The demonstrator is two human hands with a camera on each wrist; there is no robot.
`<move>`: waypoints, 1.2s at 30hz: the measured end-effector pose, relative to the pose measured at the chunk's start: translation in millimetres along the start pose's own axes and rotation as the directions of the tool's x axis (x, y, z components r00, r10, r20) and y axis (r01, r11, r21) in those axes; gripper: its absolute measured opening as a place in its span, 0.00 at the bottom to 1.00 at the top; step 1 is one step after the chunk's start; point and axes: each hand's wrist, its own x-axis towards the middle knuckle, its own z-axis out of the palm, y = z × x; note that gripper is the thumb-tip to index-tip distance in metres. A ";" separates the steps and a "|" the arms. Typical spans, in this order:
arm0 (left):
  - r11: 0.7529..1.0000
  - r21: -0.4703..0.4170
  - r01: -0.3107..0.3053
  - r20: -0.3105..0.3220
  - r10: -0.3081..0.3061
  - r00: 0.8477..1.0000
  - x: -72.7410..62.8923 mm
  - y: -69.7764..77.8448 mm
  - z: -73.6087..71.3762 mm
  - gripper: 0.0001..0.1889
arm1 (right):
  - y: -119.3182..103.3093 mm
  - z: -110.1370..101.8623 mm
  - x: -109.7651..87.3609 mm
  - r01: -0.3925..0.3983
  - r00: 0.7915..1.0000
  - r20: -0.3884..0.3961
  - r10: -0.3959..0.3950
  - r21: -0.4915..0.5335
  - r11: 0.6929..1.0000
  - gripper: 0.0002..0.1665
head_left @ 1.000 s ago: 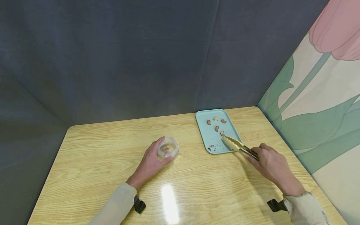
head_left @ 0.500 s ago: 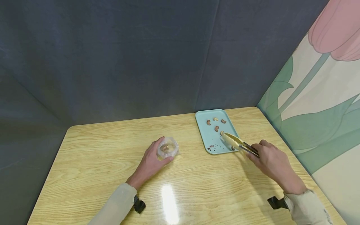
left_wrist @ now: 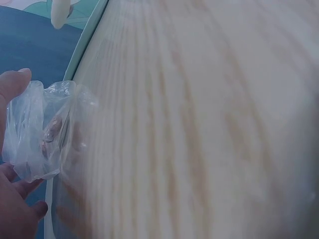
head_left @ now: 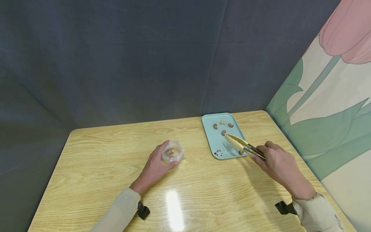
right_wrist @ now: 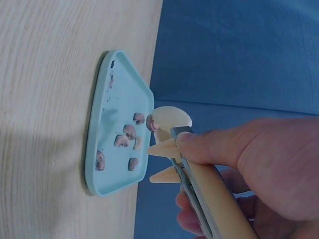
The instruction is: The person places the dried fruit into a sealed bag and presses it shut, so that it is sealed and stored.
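Observation:
My left hand [head_left: 156, 163] curls its thumb and fingers round a clear plastic bag [head_left: 178, 156] on the table; brown nuts show inside the bag [left_wrist: 27, 132] in the left wrist view too. My right hand [head_left: 279, 170] grips metal tongs [head_left: 252, 151] with cream, scalloped tips over the light-blue tray [head_left: 210, 130]. At those tips in the right wrist view is a cashew [right_wrist: 152, 123], partly covered by the tongs. Several more brown-skinned cashews [head_left: 223, 132] and a pale cashew [head_left: 222, 122] lie on the tray.
Dark crumbs [head_left: 218, 152] collect in the tray's near left corner. The wooden table [head_left: 110, 154] backs onto a dark grey curtain [head_left: 130, 71], and a tulip-patterned wall panel [head_left: 324, 129] borders it on the right.
The tongs have risen slightly and moved left and away from me. The cashew they were at has left its spot on the tray with them. The left hand and bag stay put.

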 end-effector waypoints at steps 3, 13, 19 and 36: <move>1.000 0.004 0.001 0.003 -0.001 1.000 0.3 -0.5 0.3 0.49 | -2.9 -2.0 0.8 0.019 1.000 -0.022 -0.019 -0.002 1.000 0.14; 1.000 -0.001 -0.015 0.004 0.015 1.000 -0.9 -2.9 -0.5 0.50 | -16.2 -9.2 5.2 0.104 0.989 -0.100 -0.105 -0.010 0.994 0.16; 1.000 0.002 -0.011 0.005 0.011 1.000 -0.9 -4.2 -0.8 0.50 | -27.0 -14.2 10.7 0.139 0.984 -0.111 -0.140 -0.012 0.990 0.16; 1.000 0.003 -0.008 0.016 0.008 1.000 -1.0 -1.1 -2.5 0.50 | -59.3 -23.3 22.5 0.197 0.973 -0.122 -0.197 -0.008 0.980 0.13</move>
